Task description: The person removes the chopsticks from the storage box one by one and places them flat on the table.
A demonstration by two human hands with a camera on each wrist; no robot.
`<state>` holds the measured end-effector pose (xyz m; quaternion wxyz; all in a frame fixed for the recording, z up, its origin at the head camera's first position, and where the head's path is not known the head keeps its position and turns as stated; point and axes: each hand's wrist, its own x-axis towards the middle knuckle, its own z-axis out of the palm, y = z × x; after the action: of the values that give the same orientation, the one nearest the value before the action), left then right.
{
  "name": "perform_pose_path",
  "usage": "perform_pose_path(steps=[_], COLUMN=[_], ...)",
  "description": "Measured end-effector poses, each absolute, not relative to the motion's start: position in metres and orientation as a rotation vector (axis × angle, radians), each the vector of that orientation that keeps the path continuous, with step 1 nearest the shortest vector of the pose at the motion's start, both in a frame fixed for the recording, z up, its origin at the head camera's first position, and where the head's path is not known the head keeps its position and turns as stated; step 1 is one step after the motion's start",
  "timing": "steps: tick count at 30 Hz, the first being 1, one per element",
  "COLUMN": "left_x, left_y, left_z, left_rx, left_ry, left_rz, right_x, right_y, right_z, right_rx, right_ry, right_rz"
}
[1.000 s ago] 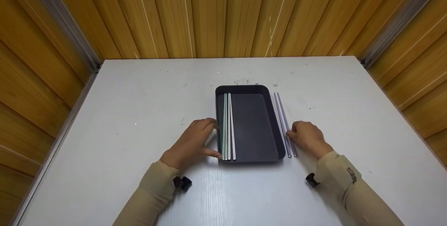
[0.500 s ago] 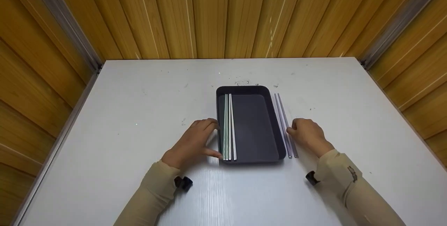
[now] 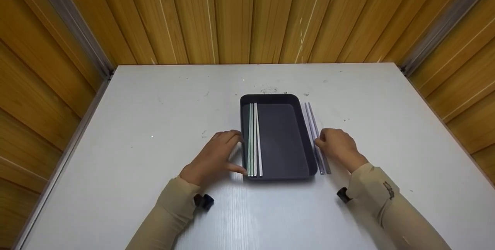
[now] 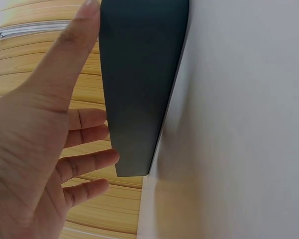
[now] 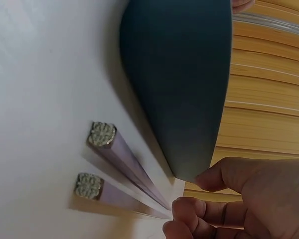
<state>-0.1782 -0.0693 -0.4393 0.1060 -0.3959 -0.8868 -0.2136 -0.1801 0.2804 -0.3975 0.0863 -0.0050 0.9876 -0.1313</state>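
Note:
A dark rectangular tray (image 3: 282, 142) lies in the middle of the white table. Several chopsticks (image 3: 254, 142), greenish and silvery, lie lengthwise along its left side. My left hand (image 3: 214, 155) rests at the tray's left wall, thumb near the front corner, fingers spread and relaxed; the left wrist view shows the fingertips against the wall. Right of the tray, two purple chopsticks (image 5: 129, 159) lie on the table, patterned metal ends towards me. My right hand (image 3: 340, 147) is over them with bent fingers, its thumb apart from the index finger. Whether it pinches a chopstick is hidden.
The white table (image 3: 174, 99) reaches out on both sides of the tray. Wood-patterned panels (image 3: 232, 18) wall it off at the back and on both sides. Dark wrist-worn cameras (image 3: 203, 202) hang under the sleeves.
My right hand has shifted slightly up and left along the purple chopsticks. The left hand, the tray and the chopsticks keep their places.

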Motion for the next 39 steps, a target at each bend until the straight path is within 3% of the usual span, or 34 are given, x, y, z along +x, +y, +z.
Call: perform_pose_path(steps=[39], left_x=[-0.178], left_y=[-0.069], left_z=[-0.440], left_rx=[-1.156], left_ry=[-2.615], left_rz=[-0.627], right_x=[-0.180], right_y=[0.232], right_z=[-0.384], right_rx=[-0.211], right_ry=[3.016], right_rz=[-0.392])
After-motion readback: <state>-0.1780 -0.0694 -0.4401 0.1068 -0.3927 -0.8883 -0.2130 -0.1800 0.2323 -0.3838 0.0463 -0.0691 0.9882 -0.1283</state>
